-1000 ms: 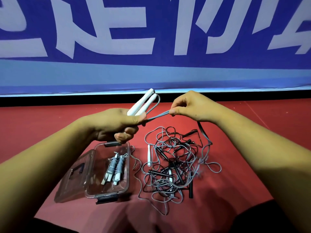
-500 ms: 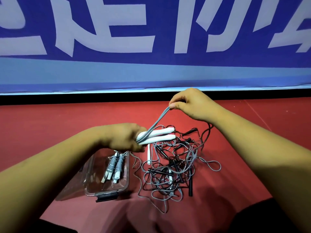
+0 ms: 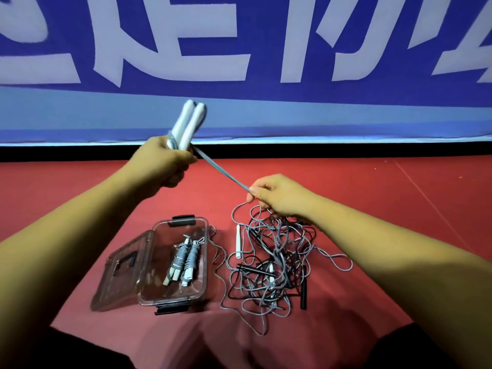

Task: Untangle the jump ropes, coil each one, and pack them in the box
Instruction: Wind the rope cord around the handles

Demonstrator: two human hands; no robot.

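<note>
Curling round the paired white handles point(image 3: 190, 121), the left hand point(image 3: 162, 163) is held raised, presumably so cord may be wound on; the grey cord point(image 3: 221, 171) is pinched taut by the right hand point(image 3: 277, 195) above the tangle point(image 3: 277, 267) beside the open box point(image 3: 206, 262).

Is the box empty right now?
No, two wrapped grey rope bundles with white handle ends lie inside the open clear box.

handles point(image 3: 189, 123): white | cord point(image 3: 222, 171): grey | floor point(image 3: 372, 187): red | banner point(image 3: 266, 97): blue
</note>
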